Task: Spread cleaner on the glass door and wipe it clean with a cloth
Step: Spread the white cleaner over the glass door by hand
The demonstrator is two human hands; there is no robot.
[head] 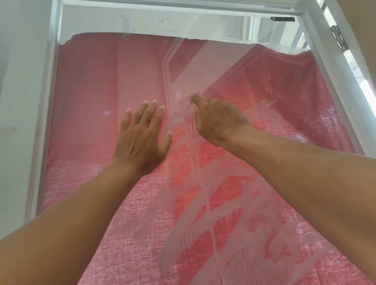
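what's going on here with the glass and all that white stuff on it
A person is spreading cleaner by hand on a glass door with a red curtain behind it. The left hand lies flat, fingers straight, on the pane; the right hand smears white cleaner, which streaks and drips down the right half. No cloth is in view.

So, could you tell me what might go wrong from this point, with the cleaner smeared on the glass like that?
1. The cleaner is already running down the glass door in drips, so it may streak or dry unevenly.
2. No cloth is in view, so wiping may be delayed.
3. The left hand lies flat on the uncoated side and may leave prints, while the right hand spreads cleaner bare.
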